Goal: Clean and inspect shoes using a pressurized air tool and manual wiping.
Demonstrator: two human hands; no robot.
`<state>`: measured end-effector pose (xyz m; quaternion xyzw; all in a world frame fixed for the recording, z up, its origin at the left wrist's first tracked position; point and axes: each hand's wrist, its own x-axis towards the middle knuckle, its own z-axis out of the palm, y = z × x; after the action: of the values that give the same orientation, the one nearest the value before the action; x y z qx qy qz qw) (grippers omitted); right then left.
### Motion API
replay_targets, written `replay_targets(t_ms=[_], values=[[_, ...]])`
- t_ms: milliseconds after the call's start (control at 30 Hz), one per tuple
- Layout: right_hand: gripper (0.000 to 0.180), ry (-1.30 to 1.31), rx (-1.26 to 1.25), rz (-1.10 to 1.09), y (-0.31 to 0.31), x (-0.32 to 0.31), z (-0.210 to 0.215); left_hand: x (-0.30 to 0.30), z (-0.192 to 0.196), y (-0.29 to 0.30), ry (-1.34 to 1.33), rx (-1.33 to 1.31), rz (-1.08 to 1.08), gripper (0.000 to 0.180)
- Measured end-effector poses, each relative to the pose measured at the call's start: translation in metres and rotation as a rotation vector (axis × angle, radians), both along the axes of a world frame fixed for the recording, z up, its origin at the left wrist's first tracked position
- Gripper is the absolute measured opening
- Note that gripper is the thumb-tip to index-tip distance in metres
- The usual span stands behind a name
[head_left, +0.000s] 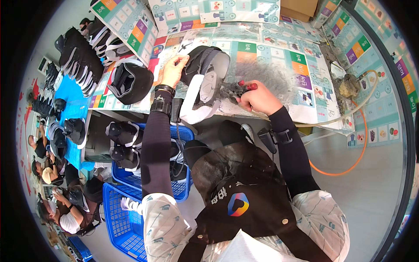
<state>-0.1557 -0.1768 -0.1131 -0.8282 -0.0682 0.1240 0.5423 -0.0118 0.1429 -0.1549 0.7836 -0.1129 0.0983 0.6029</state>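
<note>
The left hand point(173, 70) is pinching the upper edge of a black-and-white shoe point(209, 85), fingers closed on its dark side. The right hand point(262, 100) is grasping a spray gun point(235, 90), fingers wrapped round it; cannot tell if the trigger is being pressed. The shoe is sitting tilted near the front edge of the worktop point(279, 52), its sole side facing the nozzle.

Risks, as judged: the nozzle is pointing at the shoe from very close, so spray could be pooling or running if the trigger is held too long. The left fingers are gripping only one edge, so the shoe could be twisting or sliding off the front if the gun is nudging it. Overspray could be reaching the left fingers, or the second shoe point(131, 83) beyond that hand. The hose point(336, 120) is curving off to the right and could be tugging the gun off aim if it is catching on the worktop's edge. The black box point(176, 109) at the left wrist is hanging just beside the shoe; its cable point(180, 144) is dangling towards the blue basket point(187, 135) and could be snagging there.
</note>
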Motion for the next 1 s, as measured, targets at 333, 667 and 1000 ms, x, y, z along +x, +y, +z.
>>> replay_targets(t_ms=[333, 667, 1000], values=[[0.036, -0.11, -0.113, -0.155, 0.011, -0.012, 0.004, -0.001, -0.002, 0.002, 0.083, -0.033, 0.015, 0.025], [0.035, 0.071, 0.375, -0.058, -0.028, -0.038, 0.026, -0.015, 0.07, -0.017, -0.365, 0.21, -0.113, 0.021], [0.039, -0.054, 0.432, -0.366, -0.084, -0.067, 0.04, -0.077, 0.057, -0.081, -0.662, 0.66, 0.182, 0.044]])
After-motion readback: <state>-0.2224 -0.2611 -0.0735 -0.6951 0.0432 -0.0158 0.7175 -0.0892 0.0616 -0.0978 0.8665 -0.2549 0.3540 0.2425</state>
